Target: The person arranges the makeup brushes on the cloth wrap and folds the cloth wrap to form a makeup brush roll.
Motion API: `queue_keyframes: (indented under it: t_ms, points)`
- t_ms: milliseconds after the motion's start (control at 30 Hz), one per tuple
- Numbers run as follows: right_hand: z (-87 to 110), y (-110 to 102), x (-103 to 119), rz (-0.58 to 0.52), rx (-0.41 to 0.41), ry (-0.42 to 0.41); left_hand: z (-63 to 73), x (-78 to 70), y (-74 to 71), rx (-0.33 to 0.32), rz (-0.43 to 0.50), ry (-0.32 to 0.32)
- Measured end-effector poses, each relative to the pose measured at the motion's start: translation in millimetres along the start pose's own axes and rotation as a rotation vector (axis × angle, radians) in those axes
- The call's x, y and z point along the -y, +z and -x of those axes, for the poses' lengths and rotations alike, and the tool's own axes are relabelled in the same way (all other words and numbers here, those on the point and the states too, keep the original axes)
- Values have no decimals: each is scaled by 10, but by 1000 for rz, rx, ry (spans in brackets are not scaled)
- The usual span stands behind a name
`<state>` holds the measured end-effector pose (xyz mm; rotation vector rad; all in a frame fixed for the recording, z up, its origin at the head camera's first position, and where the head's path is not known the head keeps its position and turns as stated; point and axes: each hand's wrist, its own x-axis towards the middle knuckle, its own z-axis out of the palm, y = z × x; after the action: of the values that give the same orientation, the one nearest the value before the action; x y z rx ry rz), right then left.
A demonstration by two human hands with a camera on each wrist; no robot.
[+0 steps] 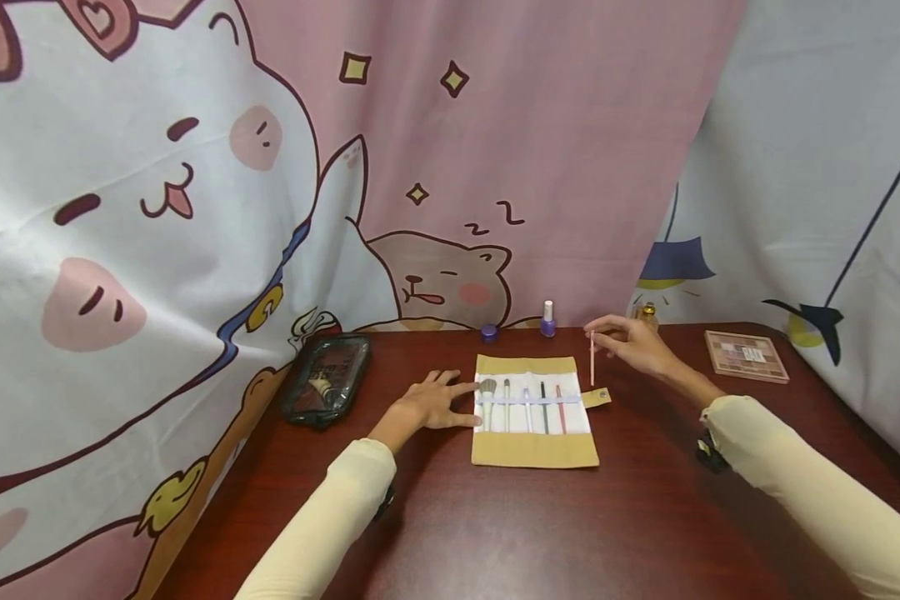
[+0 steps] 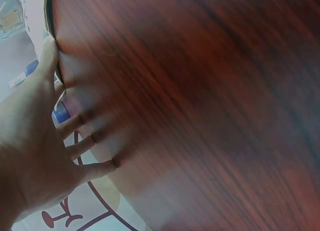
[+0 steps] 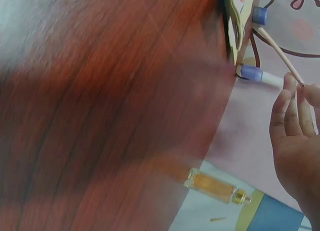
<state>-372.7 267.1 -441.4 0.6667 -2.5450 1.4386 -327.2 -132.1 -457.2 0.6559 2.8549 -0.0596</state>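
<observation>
A yellow-edged brush roll lies unrolled on the table, with several makeup brushes upright under its lilac band. Spread fingers of my left hand touch the roll's left edge, beside a fluffy grey-headed brush. Beyond the roll's upper right corner, my right hand pinches a slim pink makeup brush between thumb and fingertips. It hangs about upright, above the roll's tie tab. In the right wrist view this brush shows as a thin pale stick; its bristles cannot be made out.
Behind the roll stand a small purple-lidded jar and a purple nail polish bottle. A gold-capped glass bottle is behind my right hand. An eyeshadow palette lies far right, a black clear pouch far left.
</observation>
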Motion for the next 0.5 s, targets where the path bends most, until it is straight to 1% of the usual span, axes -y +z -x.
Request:
queue_keyframes:
  t_ms: [300,500]
  points:
    - [-56,195,26,5,45,38,1,-5,-7,2,-6,7]
    - [-101,284,21,7,50,28,15,-6,-19,2,7,7]
